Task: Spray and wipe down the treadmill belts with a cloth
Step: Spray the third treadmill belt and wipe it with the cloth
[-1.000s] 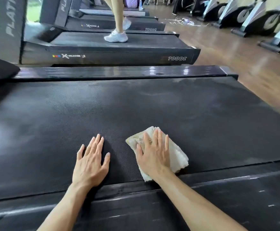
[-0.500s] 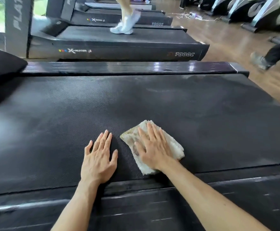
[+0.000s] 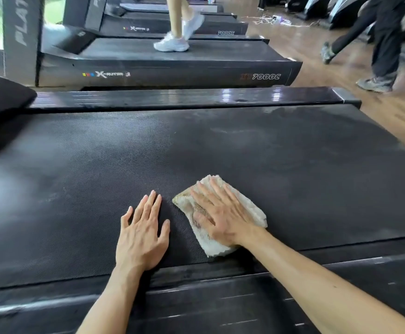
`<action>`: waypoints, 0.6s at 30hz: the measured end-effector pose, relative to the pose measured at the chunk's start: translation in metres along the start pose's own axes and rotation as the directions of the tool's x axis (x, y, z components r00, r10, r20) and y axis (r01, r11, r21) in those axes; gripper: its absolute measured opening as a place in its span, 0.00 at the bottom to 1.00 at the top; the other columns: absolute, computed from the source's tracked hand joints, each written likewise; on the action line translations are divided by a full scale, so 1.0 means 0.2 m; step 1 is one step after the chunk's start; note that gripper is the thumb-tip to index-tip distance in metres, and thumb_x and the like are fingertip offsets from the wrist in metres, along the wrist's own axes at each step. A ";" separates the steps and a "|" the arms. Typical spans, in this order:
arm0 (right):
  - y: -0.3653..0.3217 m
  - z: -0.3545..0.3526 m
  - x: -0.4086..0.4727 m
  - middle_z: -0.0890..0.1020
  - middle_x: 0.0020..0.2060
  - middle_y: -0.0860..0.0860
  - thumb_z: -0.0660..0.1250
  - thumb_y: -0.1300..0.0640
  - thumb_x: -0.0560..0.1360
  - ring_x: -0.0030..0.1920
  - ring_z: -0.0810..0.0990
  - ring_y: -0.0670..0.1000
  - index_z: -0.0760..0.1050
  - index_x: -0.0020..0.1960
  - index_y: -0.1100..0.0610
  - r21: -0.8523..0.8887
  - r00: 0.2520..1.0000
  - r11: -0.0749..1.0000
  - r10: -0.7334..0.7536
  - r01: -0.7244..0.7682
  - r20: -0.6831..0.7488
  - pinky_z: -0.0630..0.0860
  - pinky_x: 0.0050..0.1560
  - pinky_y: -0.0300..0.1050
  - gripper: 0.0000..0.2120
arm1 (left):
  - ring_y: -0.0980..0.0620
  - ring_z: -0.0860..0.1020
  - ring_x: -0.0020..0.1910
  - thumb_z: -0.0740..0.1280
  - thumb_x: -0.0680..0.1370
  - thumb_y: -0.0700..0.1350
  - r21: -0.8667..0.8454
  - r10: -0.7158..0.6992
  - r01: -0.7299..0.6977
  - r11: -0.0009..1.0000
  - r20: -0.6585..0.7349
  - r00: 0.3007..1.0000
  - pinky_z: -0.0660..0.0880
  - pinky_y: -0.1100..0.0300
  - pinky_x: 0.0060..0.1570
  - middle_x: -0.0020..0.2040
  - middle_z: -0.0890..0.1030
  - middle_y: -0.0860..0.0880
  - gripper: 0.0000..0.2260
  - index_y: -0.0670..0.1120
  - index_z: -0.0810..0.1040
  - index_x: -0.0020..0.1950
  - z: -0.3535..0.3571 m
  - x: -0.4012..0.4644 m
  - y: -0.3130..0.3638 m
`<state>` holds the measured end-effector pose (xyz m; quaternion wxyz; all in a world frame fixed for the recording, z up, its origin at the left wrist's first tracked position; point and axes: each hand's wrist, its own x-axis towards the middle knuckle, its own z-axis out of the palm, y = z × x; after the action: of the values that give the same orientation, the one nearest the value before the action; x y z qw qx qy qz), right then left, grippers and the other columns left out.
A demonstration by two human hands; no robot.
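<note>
Treadmill belt (image 3: 244, 150) lies wide and black right in front of the person, and the cloth (image 3: 252, 208) sits on it near the close edge. The right hand (image 3: 223, 215) lies flat on top of the cloth with its fingers straight and spread, pressing it down, not grabbing it. The left hand (image 3: 142, 233) is flat on the bare belt just beside the cloth, fingers straight, holding nothing.

The belt might roll when both hands lean on it, and then the hands could slip forward. The cloth is only pressed, so a hard push could make it bunch up or slide out from under the palm. It looks a bit dirty already, so it could smear grime around. Pale, dull patches show farther up the belt, and those spots could get missed. No spray bottle is in view. Someone walks on the next treadmill (image 3: 172, 61), and another person (image 3: 377, 44) passes on the floor (image 3: 317, 44) close by.
</note>
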<state>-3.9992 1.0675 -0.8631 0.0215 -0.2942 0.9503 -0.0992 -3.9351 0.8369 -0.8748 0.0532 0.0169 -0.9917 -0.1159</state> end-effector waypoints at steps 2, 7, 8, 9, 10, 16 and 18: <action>0.01 0.00 0.01 0.43 0.84 0.44 0.41 0.33 0.80 0.82 0.32 0.51 0.43 0.83 0.38 -0.007 0.999 0.999 0.033 -0.033 -0.002 0.34 0.81 0.53 0.33 | 0.60 0.43 0.81 0.42 0.77 0.62 0.000 -0.003 0.003 1.000 0.000 1.000 0.43 0.52 0.79 0.83 0.46 0.58 0.35 0.53 0.50 0.84 0.01 0.00 0.00; -0.02 0.02 0.15 0.46 0.84 0.50 0.48 0.39 0.84 0.82 0.35 0.58 0.49 0.84 0.43 0.080 0.925 0.924 0.378 -0.374 -0.041 0.32 0.80 0.58 0.30 | 0.59 0.45 0.81 0.41 0.77 0.63 0.014 -0.002 0.002 1.000 -0.002 1.000 0.44 0.52 0.79 0.83 0.47 0.58 0.35 0.53 0.52 0.84 0.01 0.00 0.00; -0.03 0.02 0.19 0.45 0.84 0.50 0.49 0.40 0.84 0.82 0.34 0.61 0.49 0.84 0.43 0.091 0.903 0.901 0.429 -0.424 -0.037 0.31 0.79 0.61 0.29 | 0.59 0.45 0.82 0.41 0.77 0.63 0.017 0.000 0.000 1.000 -0.003 1.000 0.44 0.52 0.79 0.83 0.47 0.58 0.35 0.53 0.52 0.84 0.01 0.01 0.00; -0.06 0.02 0.21 0.45 0.84 0.50 0.50 0.39 0.84 0.81 0.34 0.63 0.49 0.84 0.42 0.089 0.895 0.893 0.445 -0.441 -0.032 0.31 0.78 0.63 0.30 | 0.59 0.46 0.82 0.41 0.77 0.63 0.022 -0.004 0.004 1.000 -0.001 1.000 0.45 0.52 0.79 0.83 0.48 0.57 0.36 0.53 0.53 0.84 0.01 0.01 0.00; -0.09 0.02 0.20 0.44 0.84 0.49 0.50 0.39 0.84 0.81 0.33 0.64 0.48 0.84 0.41 0.083 0.900 0.898 0.435 -0.431 -0.030 0.31 0.78 0.65 0.30 | 0.58 0.46 0.82 0.41 0.76 0.63 0.027 -0.010 0.010 1.000 0.004 1.000 0.45 0.52 0.79 0.83 0.48 0.57 0.36 0.53 0.53 0.83 0.01 0.00 -0.01; -0.06 -0.01 -0.27 0.50 0.84 0.45 0.53 0.33 0.81 0.83 0.38 0.55 0.54 0.82 0.36 0.090 0.951 0.949 0.306 -0.302 -0.045 0.39 0.81 0.59 0.30 | 0.56 0.48 0.82 0.45 0.78 0.61 0.027 -0.014 0.013 1.000 0.045 0.999 0.47 0.50 0.79 0.84 0.50 0.55 0.34 0.51 0.54 0.83 -0.02 -0.01 0.01; 0.04 -0.02 -0.29 0.49 0.84 0.47 0.52 0.34 0.81 0.83 0.38 0.56 0.52 0.82 0.37 0.044 0.899 0.900 0.435 -0.433 -0.051 0.38 0.81 0.58 0.31 | 0.56 0.49 0.82 0.46 0.79 0.60 0.036 -0.020 0.019 0.999 0.033 0.999 0.48 0.49 0.79 0.84 0.51 0.54 0.33 0.51 0.55 0.83 -0.01 -0.01 0.01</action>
<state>-3.9550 1.1073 -0.8610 0.0194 -0.0719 0.9905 -0.1155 -3.9329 0.8378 -0.8724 0.0350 0.0258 -0.9941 -0.0991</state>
